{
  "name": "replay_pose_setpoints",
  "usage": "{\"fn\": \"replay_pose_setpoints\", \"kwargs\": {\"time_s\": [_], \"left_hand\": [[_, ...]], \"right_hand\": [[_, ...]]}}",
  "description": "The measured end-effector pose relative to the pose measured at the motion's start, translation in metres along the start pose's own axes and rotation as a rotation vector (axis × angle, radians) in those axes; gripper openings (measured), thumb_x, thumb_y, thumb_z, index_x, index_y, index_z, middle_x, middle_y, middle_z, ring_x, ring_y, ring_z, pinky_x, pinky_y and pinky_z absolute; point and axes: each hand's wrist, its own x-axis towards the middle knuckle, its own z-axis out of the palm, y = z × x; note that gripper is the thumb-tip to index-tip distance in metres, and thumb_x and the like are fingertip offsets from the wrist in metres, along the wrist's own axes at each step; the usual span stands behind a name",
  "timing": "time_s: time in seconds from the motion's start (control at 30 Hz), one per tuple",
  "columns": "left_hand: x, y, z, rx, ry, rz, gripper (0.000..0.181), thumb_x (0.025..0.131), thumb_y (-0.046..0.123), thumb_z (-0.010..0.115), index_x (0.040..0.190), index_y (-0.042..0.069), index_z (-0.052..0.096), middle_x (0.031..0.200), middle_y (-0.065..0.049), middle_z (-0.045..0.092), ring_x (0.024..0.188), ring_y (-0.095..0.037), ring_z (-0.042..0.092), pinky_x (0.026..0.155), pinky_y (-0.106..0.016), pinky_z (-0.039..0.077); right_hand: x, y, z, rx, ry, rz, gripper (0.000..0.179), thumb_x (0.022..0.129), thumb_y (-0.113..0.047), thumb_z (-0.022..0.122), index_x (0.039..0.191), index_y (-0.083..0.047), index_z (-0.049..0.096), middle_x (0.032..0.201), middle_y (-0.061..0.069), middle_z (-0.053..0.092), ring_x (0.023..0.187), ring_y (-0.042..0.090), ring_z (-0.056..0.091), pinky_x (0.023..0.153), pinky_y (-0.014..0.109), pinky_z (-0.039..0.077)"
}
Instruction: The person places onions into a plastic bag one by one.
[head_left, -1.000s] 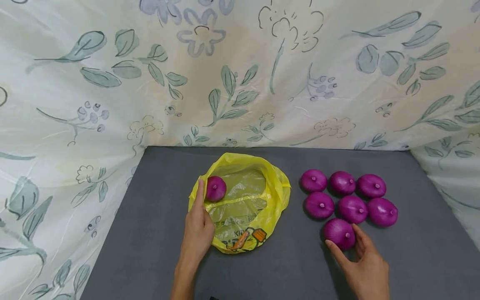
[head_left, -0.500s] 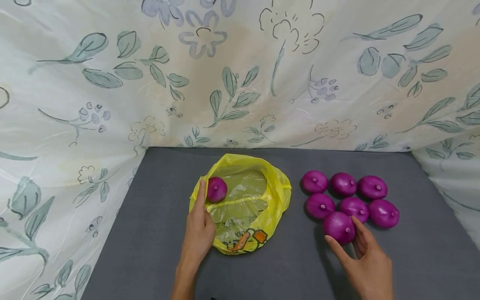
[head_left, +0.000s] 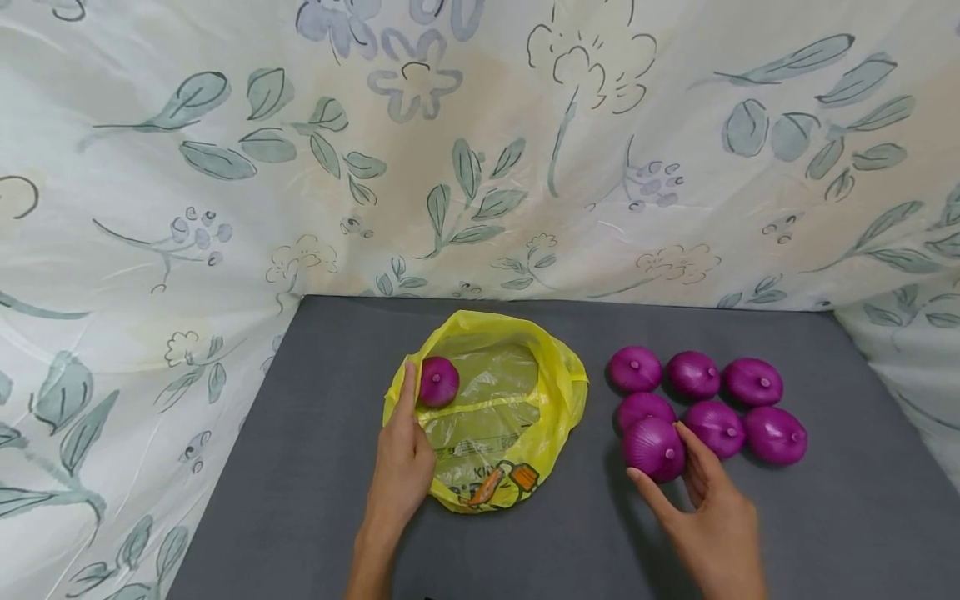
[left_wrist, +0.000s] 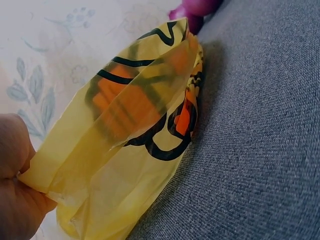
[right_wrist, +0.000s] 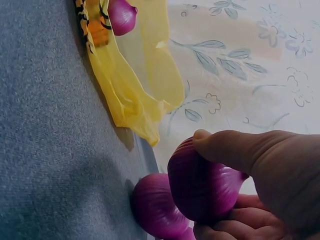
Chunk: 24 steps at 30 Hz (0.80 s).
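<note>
My right hand [head_left: 711,517] grips a purple onion [head_left: 651,448] between thumb and fingers. In the right wrist view this onion [right_wrist: 200,185] is off the table, with another onion [right_wrist: 156,207] behind it. My left hand [head_left: 403,462] holds the left rim of a yellow plastic bag [head_left: 564,396], its index finger lying straight along the edge. The left wrist view shows the thumb and a finger pinching the bag's film [left_wrist: 125,165]. Inside the wide-mouthed bag, one onion [head_left: 438,382] sits against the left wall.
Several onions [head_left: 693,375] stand in two rows on the right side of the dark grey table [head_left: 300,467]. A floral curtain [head_left: 480,192] hangs behind the table and along both sides.
My right hand has lifted the onion from the table and carried it left, now overlapping the front-left onion of the rows. My left hand keeps its hold on the bag.
</note>
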Motion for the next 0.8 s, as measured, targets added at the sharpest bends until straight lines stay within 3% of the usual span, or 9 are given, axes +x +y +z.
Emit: {"fn": "replay_pose_setpoints", "kwargs": {"time_s": [0.1,0.3,0.4,0.53,0.8], "left_hand": [[0.000,0.000,0.000,-0.006,-0.004,0.002,0.080,0.103,-0.014,0.037,0.172,0.023,0.017,0.060,0.007,0.030,0.050,-0.002,0.017,0.049,-0.024,0.026],[0.000,0.001,0.000,-0.002,-0.011,-0.004,0.081,0.103,-0.014,0.037,0.172,0.022,0.018,0.061,0.006,0.031,0.051,-0.002,0.017,0.050,-0.024,0.026],[0.000,0.001,0.000,0.004,-0.013,-0.003,0.080,0.102,-0.015,0.038,0.171,0.021,0.019,0.067,0.004,0.035,0.052,-0.001,0.018,0.051,-0.023,0.027],[-0.001,0.001,0.000,0.007,-0.008,0.002,0.081,0.101,-0.015,0.038,0.171,0.019,0.019,0.075,0.001,0.039,0.053,-0.001,0.018,0.052,-0.023,0.027],[-0.001,0.000,-0.001,0.007,-0.002,0.007,0.080,0.101,-0.016,0.039,0.171,0.017,0.020,0.079,-0.001,0.040,0.053,-0.001,0.018,0.052,-0.023,0.027]], "right_hand": [[0.000,-0.002,0.000,-0.009,-0.019,0.012,0.094,0.080,-0.046,0.093,0.159,-0.016,0.050,0.149,0.020,0.060,0.133,0.037,0.060,0.090,0.000,0.034],[0.001,-0.006,0.002,-0.023,-0.028,0.019,0.095,0.080,-0.049,0.092,0.159,-0.020,0.050,0.149,0.020,0.060,0.134,0.036,0.060,0.098,0.025,0.044],[0.001,-0.007,0.004,-0.008,-0.018,0.001,0.092,0.079,-0.048,0.093,0.158,-0.022,0.052,0.147,0.021,0.061,0.133,0.036,0.061,0.097,0.016,0.044],[0.000,-0.009,0.006,0.011,-0.013,-0.026,0.092,0.078,-0.048,0.094,0.156,-0.022,0.054,0.146,0.022,0.060,0.132,0.035,0.060,0.089,-0.001,0.034],[-0.001,-0.013,0.009,0.025,-0.026,-0.052,0.091,0.077,-0.048,0.094,0.155,-0.020,0.055,0.146,0.021,0.060,0.132,0.033,0.061,0.089,-0.002,0.034]]}}
